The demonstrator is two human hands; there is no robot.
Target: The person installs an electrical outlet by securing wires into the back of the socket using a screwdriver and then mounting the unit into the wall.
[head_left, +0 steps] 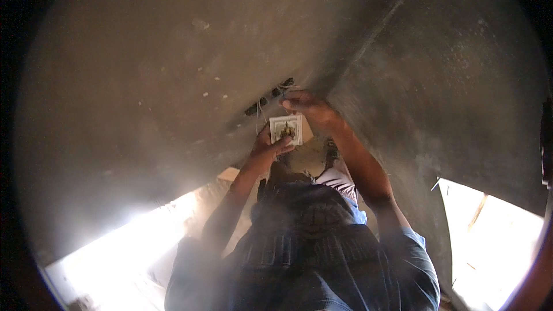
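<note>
A white square electrical socket (294, 124), with brass-coloured metal parts showing in its middle, is in my left hand (266, 148). The fingers go behind it and the thumb lies over its front. Just above and to the right, my right hand (306, 105) is closed, its fingertips pinched at a thin wire (283, 90) by the wall; the exact grip is too small to see clearly. Beyond both hands, a row of dark recessed wall boxes (264, 101) is set in the plaster, and thin loose wires hang from it.
Bare grey plaster walls (144, 69) meet in a corner (368, 46) to the right of the boxes. Bright openings lie at lower left (132, 247) and lower right (489, 242). A tan piece like cardboard (307, 129) shows behind the socket. My legs are below, near the wall.
</note>
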